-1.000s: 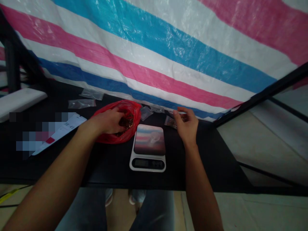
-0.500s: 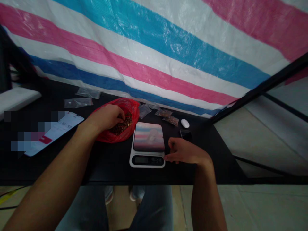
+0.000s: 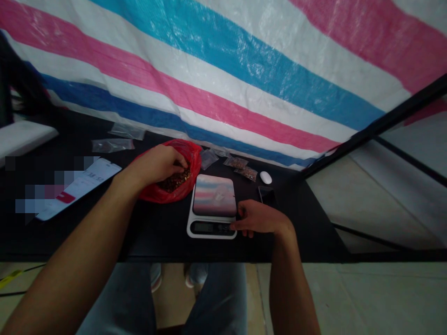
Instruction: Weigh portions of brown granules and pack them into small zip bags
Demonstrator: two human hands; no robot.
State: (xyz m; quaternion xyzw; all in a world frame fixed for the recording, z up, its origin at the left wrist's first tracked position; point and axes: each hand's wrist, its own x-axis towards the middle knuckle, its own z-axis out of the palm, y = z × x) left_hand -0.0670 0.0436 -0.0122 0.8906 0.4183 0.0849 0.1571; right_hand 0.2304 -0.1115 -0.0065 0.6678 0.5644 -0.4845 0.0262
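Observation:
My left hand [image 3: 162, 163] reaches over a red plastic bag [image 3: 160, 193] with its fingertips pinched together at the small brown grains or seeds [image 3: 179, 180] inside. Whether anything is between those fingertips is too small to make out. To the right of the bag lies a white digital kitchen scale [image 3: 213, 197], its shiny plate reflecting the striped sheet. At the scale's front right corner, one outstretched digit of my right hand [image 3: 260, 218] touches the dark button panel [image 3: 213, 228]. The other fingers of that hand are partly bent and apart, holding nothing.
Behind the scale are small clear bags of brown grains [image 3: 246, 173] and an unfilled-looking clear bag [image 3: 208, 159]. More clear bags [image 3: 112, 145] lie back left. A white mouse [image 3: 266, 177], a small dark device [image 3: 267, 195], and a tablet-like screen [image 3: 91, 186] flank them. A striped sheet [image 3: 209, 70] hangs behind.
My right hand has shifted slightly left, its digit now over the scale's button panel. My left fingertips have moved a little rightward over the grains. The view has shifted slightly.

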